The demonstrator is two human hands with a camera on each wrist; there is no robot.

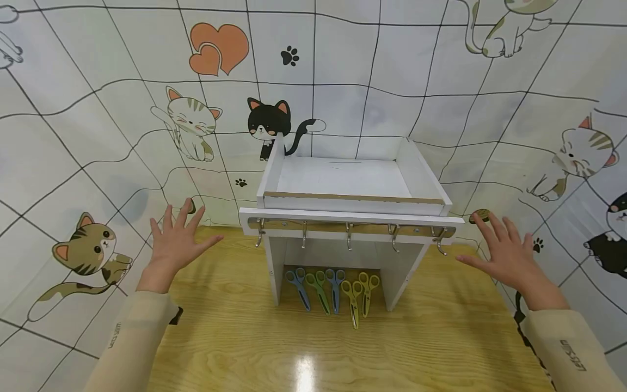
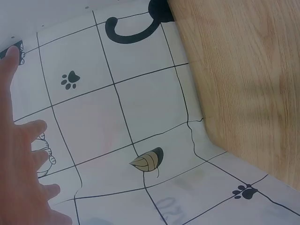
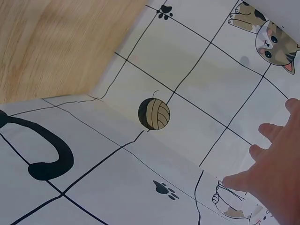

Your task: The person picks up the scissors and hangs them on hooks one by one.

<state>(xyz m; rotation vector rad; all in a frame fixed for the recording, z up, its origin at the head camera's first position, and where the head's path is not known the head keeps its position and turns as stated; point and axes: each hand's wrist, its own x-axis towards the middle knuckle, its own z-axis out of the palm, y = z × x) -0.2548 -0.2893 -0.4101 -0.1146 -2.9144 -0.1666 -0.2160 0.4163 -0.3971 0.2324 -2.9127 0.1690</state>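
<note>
Left hand [image 1: 177, 239] and right hand [image 1: 511, 258] spread mid-left and mid-right, fingers released, grasping nothing. Five blue, green and yellow plastic-handled scissors [image 1: 336, 296] lie lower centre beneath white, hook-fronted rack [image 1: 323, 213], probably spaced for separate access.

Bare table [image 1: 220, 321] runs along the left and right sides of the shelf [image 1: 352, 207], so a hand could pass on either; the left hand [image 1: 177, 239] and right hand [image 1: 509, 253] hang there, apart from it. Behind the shelf, the patterned wall [image 1: 352, 109] limits reach. The shelf's top tray [image 1: 352, 197] gives room from above, inside low walls. Below the shelf's front bar [image 1: 325, 225], hooks [image 1: 349, 239] jut over the scissors [image 1: 336, 294], reachable from the front between the side panels [image 1: 406, 272].
</note>
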